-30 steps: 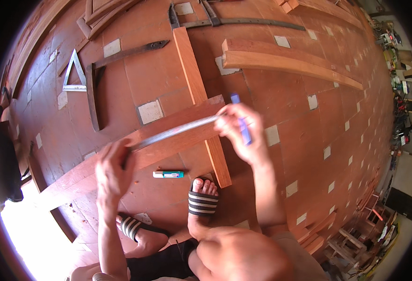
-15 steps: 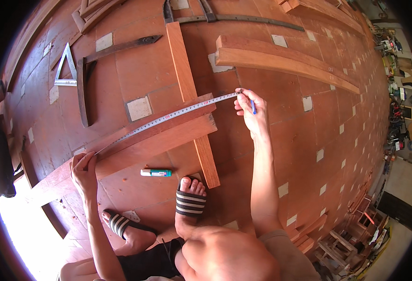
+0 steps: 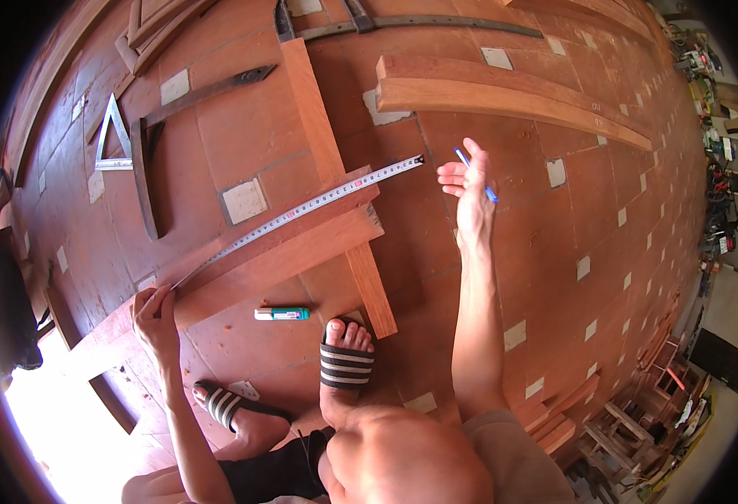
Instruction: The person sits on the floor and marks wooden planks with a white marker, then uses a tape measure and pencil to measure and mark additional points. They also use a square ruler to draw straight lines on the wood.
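Note:
A metal tape measure blade (image 3: 308, 207) stretches along the top of two reddish wooden beams (image 3: 302, 259) lying side by side. My left hand (image 3: 157, 323) pinches the blade at its left end. The hooked tip juts past the beams' right end, with nothing holding it. To the right of that tip, apart from it, my right hand (image 3: 473, 202) is raised with a blue pen (image 3: 491, 194) tucked between thumb and palm and its fingers stretched leftward. Under the beams a wooden strip (image 3: 312, 105) lies crosswise on the floor.
A white-and-green correction pen or marker (image 3: 282, 314) lies near my sandalled feet. A metal triangle square (image 3: 115, 164) and a dark angled try square (image 3: 141, 160) lie at the left. Another pair of beams (image 3: 503, 97) rests farther right. Tools and wood offcuts line the right side.
My right hand has let go of the tape's tip and moved right, still holding the pen. The blade's end now sticks out on its own. My left hand keeps its pinch.

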### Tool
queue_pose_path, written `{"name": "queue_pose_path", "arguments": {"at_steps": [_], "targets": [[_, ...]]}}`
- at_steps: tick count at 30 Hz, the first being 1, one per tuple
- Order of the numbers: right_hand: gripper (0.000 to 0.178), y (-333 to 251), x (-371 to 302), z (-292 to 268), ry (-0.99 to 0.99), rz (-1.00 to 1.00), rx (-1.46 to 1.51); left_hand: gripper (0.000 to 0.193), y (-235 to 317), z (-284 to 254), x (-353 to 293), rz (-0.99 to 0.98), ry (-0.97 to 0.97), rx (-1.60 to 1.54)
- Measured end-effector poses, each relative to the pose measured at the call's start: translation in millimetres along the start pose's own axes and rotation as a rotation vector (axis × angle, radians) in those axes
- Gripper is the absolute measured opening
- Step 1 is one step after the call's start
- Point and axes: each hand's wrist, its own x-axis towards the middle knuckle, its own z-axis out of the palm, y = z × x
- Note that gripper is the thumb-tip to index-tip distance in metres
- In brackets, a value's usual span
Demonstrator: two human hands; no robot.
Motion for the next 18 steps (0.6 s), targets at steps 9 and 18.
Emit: {"name": "queue_pose_path", "arguments": {"at_steps": [9, 18], "targets": [[0.017, -31.4, -20.0, 15.3, -0.478, -0.239, 0.012, 0.012, -1.8, 1.8, -0.9, 0.010, 0.016, -0.038], [0.010, -26.7, -15.6, 56.7, -0.692, -0.489, -0.295, 0.013, 2.8, -0.8, -2.5, -0.001, -0.001, -0.030]]}}
